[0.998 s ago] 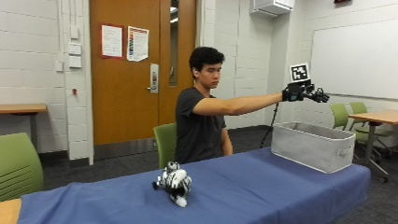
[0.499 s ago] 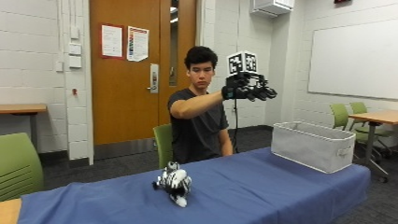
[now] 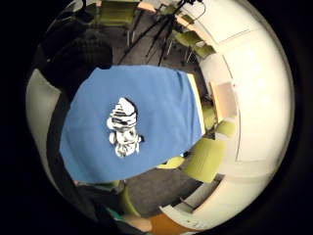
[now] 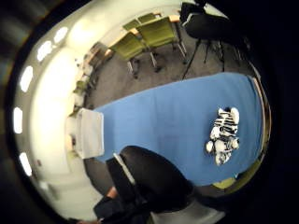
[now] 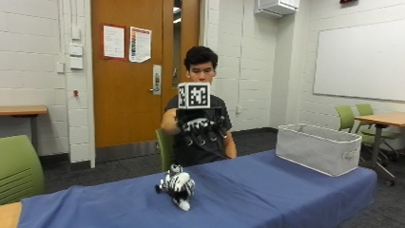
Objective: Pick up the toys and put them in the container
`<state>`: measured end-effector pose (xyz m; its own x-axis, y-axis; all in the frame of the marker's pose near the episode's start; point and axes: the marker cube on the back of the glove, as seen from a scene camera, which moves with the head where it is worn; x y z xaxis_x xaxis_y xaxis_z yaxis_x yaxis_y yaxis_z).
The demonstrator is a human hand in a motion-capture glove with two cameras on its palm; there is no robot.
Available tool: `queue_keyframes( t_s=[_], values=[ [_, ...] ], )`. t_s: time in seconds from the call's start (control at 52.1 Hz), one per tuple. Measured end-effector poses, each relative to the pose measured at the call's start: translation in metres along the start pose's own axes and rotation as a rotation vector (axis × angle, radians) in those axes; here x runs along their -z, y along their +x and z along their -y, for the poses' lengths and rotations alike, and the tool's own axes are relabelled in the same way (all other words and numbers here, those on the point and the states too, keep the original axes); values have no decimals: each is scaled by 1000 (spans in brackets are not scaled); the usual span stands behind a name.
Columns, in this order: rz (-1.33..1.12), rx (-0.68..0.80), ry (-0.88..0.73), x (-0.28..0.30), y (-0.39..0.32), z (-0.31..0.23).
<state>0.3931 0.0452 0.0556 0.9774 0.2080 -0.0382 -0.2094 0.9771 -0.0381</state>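
Blue cloth covers the long table (image 5: 265, 190), on which a black-and-white striped plush zebra toy (image 5: 177, 185) is seen lying on its side. Near the far end of the same cloth a grey fabric container with a side handle (image 5: 318, 148) is set upright, well apart from the toy. The black-gloved right hand (image 5: 201, 129) is held in the air above the table, in front of the seated person's chest, higher than the toy and between toy and container. Its fingers are spread and hang downward, slightly bent, and nothing is held in them. In both palm views the zebra toy (image 3: 123, 128) (image 4: 224, 135) is shown alone on the blue cloth, far below the palm. The grey container (image 4: 89, 132) appears at the cloth's edge in the thumb-side view.
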Motion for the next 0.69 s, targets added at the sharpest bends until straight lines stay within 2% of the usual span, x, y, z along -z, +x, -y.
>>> queue_keyframes(
  t_s=[0.326, 0.691],
  values=[
    [63, -155, -95, -127, 58, -7],
    [5, -268, -127, -175, 94, -37]
  ],
)
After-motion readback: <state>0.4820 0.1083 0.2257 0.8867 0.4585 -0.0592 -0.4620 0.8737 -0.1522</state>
